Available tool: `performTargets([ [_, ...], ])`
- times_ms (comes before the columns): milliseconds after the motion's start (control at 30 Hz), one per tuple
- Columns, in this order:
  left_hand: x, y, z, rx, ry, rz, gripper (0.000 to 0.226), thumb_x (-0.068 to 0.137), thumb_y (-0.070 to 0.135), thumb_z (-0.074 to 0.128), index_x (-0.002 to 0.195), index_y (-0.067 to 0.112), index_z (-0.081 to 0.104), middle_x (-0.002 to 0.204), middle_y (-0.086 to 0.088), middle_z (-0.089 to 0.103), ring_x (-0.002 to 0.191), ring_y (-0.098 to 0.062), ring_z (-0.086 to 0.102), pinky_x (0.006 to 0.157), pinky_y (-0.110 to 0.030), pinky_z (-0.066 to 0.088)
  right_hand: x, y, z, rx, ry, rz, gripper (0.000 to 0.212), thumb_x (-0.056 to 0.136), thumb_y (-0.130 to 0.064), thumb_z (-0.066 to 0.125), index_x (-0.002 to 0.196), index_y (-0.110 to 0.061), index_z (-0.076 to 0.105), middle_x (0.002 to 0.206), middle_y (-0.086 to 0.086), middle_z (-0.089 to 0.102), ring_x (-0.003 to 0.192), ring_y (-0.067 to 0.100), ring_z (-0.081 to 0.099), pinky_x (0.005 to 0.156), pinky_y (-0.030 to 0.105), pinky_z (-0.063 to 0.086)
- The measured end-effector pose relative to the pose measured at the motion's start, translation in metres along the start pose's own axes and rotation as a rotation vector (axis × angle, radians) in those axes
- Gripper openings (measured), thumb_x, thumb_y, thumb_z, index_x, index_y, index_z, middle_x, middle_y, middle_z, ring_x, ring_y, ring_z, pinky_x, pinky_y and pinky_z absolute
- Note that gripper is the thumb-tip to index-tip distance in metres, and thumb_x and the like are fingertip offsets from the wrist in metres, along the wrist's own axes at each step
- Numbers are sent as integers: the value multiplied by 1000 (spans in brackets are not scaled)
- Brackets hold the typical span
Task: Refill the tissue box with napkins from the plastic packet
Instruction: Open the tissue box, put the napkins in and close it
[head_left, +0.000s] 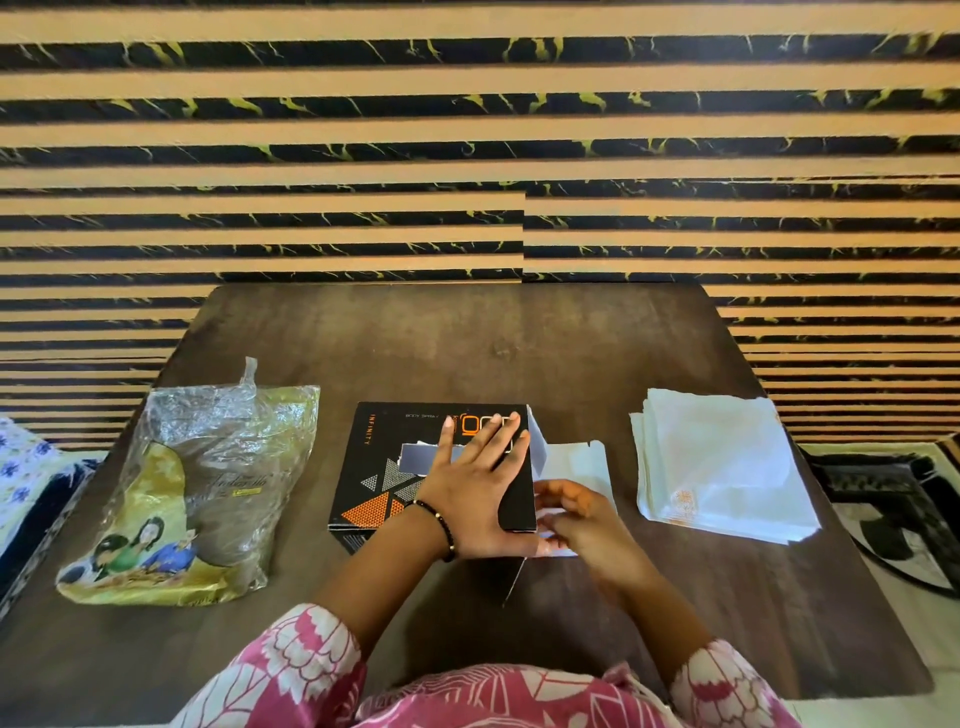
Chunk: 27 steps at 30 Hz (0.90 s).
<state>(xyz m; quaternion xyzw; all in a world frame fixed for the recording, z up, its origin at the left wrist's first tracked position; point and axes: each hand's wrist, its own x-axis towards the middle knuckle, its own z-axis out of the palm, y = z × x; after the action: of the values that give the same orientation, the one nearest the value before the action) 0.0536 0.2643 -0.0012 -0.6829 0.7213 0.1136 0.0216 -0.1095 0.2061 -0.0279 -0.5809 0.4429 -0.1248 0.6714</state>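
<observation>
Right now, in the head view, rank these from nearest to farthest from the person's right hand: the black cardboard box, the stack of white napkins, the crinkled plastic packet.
1. Black cardboard box: directly left of the right hand, at its open end.
2. Stack of white napkins: to the right, apart from it.
3. Crinkled plastic packet: far left, beyond the box.

Left hand (475, 486) flat, right hand (582, 514) curled.
</observation>
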Motion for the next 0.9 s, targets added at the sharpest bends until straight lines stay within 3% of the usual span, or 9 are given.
performTargets([
  [67, -1, 0, 0, 5, -2, 7, 116, 58, 90, 24, 145, 21, -10, 156, -1, -19, 143, -18, -20, 109, -60, -18, 13, -5, 0, 39, 9, -6, 39, 89, 7, 46, 125, -8, 50, 121, 17, 57, 93, 20, 63, 70, 22, 55],
  [167, 0, -2, -1, 5, -14, 5, 112, 62, 85, 31, 145, 22, -10, 156, 0, -20, 143, -19, -20, 109, -60, -19, 27, -18, -1, 68, 199, -9, 41, 92, -4, 47, 131, -17, 46, 130, 1, 46, 115, 20, 51, 84, 28, 48],
  [233, 0, -2, -1, 3, -13, 6, 111, 63, 84, 32, 145, 22, -10, 156, 0, -19, 143, -19, -20, 109, -60, -19, 37, -29, -1, 82, 243, -39, 37, 95, -12, 46, 131, -21, 47, 135, 0, 44, 118, 18, 48, 91, 31, 44],
  [300, 0, -1, 0, 7, -6, 6, 110, 64, 84, 32, 145, 23, -11, 156, 0, -19, 142, -19, -21, 108, -60, -21, 47, -39, 1, 54, 234, -47, 36, 96, -28, 43, 131, -23, 48, 141, 4, 44, 124, 21, 45, 103, 37, 40],
  [400, 0, 0, 0, 17, -2, -3, 111, 63, 86, 30, 145, 23, -11, 155, 0, -20, 142, -18, -22, 108, -60, -21, 60, -50, 11, 93, 176, 23, 53, 92, -51, 36, 135, -21, 43, 145, 6, 42, 132, 25, 40, 113, 46, 29],
  [633, -1, 0, -1, 7, 1, -3, 111, 62, 87, 29, 145, 24, -9, 155, 1, -20, 142, -17, -22, 109, -61, -19, 62, -41, 22, 180, 81, 118, 74, 85, -68, 22, 134, -17, 43, 142, 7, 45, 131, 22, 42, 111, 37, 32],
  [700, -2, 0, 0, 1, 15, -1, 111, 63, 87, 29, 145, 23, -9, 156, 1, -19, 142, -17, -22, 109, -61, -18, 58, -32, 17, -71, 143, 43, 86, 77, -77, 18, 137, -19, 39, 147, 7, 40, 135, 22, 36, 115, 41, 25],
  [800, -2, 1, 1, -11, 35, -15, 113, 61, 89, 28, 145, 23, -8, 156, 1, -18, 143, -17, -19, 110, -60, -17, 57, 1, 0, -884, 295, -200, 64, 93, -55, 17, 146, -19, 19, 157, 3, 16, 145, 18, 9, 119, 38, 4],
  [900, -2, 3, 1, -23, 32, -26, 117, 56, 92, 22, 146, 23, -9, 156, 2, -18, 142, -16, -20, 110, -59, -18, 50, 30, -6, -1160, 326, -236, 82, 82, -64, -9, 148, -17, 3, 158, 4, 0, 144, 18, -10, 113, 33, -8],
])
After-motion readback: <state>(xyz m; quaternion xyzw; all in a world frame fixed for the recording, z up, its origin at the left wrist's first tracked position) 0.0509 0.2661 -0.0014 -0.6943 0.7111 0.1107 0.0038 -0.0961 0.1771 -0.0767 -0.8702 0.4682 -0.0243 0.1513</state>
